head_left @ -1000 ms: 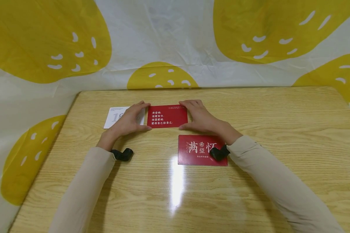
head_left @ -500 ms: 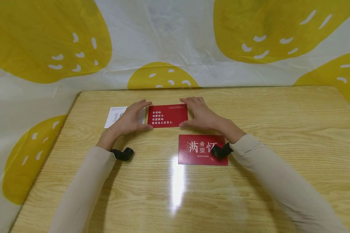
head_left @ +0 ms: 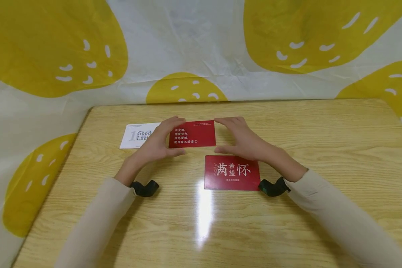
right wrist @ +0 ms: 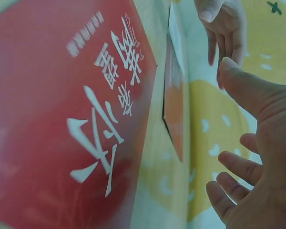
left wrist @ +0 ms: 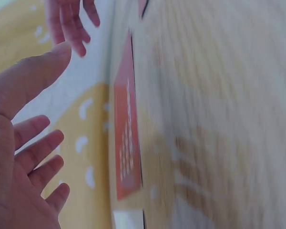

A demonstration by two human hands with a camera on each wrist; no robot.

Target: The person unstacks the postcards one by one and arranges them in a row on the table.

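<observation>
A red card with several lines of white writing [head_left: 195, 134] lies flat on the table, between my two hands. My left hand [head_left: 157, 143] hovers over its left end with thumb and fingers spread apart, holding nothing. Beyond the card's right end, my right hand [head_left: 242, 139] is likewise raised and spread, apart from the card. A white "Good Luck" card [head_left: 134, 136] lies to the left, partly hidden by my left hand. Closer to me is a larger red card with big white characters [head_left: 232, 175], below my right hand. The wrist views show both hands off the cards.
The wood-grain table [head_left: 174, 223] carries a bright light reflection near its middle. Behind it and along its left side hangs a white cloth [head_left: 194, 37] with yellow shapes. Black curved pieces [head_left: 145, 188] are strapped at both wrists.
Both hands have come away from the middle red card's ends. They have shifted right and a little toward me, uncovering more of the white card. The cards stay in place.
</observation>
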